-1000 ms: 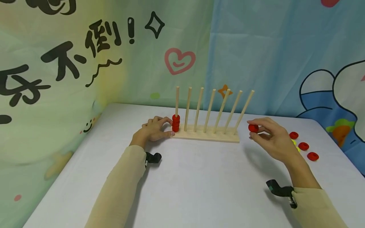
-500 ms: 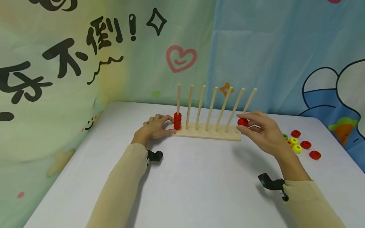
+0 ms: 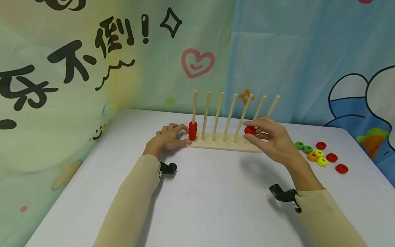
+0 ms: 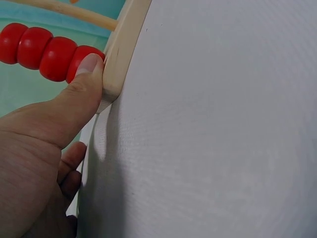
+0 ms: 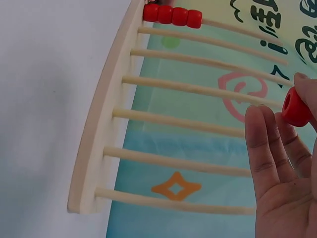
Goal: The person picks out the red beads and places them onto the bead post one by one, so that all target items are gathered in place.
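A wooden peg stand [image 3: 222,145] with a row of upright pegs stands on the table. Several red beads [image 3: 192,131] are stacked on its leftmost peg. My left hand [image 3: 166,138] holds the stand's left end; in the left wrist view its thumb [image 4: 81,94] lies at the base's end against the lowest bead. Between thumb and index finger, my right hand [image 3: 273,139] pinches a single red bead [image 3: 250,130], held up in front of the stand's right-hand pegs. That bead's hole [image 5: 288,101] shows in the right wrist view, where the other fingers are extended.
Loose beads lie on the right of the white table [image 3: 200,199]: red ones [image 3: 331,157], green ones [image 3: 299,145], yellow ones [image 3: 322,162] and an orange one [image 3: 312,156]. A printed cloth backdrop [image 3: 271,51] hangs behind the table.
My right hand has moved left with the red bead, from beyond the stand's right end to in front of its right pegs. The left hand keeps its place on the stand.
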`<state>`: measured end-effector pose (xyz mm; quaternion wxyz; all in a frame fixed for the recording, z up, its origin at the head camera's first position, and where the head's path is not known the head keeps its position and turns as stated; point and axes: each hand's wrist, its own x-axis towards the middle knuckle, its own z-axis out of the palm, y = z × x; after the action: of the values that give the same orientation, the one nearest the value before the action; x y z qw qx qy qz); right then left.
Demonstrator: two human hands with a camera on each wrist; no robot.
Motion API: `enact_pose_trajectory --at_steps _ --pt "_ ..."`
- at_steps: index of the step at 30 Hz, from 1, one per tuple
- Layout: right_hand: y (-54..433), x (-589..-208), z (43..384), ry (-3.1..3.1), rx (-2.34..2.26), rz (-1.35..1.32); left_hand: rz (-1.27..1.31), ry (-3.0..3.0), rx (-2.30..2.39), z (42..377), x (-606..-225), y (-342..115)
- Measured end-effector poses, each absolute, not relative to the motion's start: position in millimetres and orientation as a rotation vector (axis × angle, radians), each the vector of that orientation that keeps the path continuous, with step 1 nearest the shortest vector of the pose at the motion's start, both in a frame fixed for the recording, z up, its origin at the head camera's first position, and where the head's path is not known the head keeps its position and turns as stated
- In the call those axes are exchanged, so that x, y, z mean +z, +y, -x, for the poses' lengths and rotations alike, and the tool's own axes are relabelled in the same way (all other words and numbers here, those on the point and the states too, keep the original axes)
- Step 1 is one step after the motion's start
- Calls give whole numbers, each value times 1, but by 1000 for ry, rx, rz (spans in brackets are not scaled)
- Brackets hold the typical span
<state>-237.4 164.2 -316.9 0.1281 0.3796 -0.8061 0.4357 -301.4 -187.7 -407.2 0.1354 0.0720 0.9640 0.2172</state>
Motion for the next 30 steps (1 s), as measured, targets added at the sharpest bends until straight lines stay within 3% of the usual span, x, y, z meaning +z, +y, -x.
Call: enact_pose_trajectory --at_steps 10,17,30 --pt "151 -309 241 -2290 1320 -1180 -210 2787 630 302 -407 -185" --pt "134 -324 255 -2173 1546 -1201 -208 2786 627 301 -406 -187" --pt "101 -310 253 -2153 1468 -1189 -191 2784 607 301 -407 -187"
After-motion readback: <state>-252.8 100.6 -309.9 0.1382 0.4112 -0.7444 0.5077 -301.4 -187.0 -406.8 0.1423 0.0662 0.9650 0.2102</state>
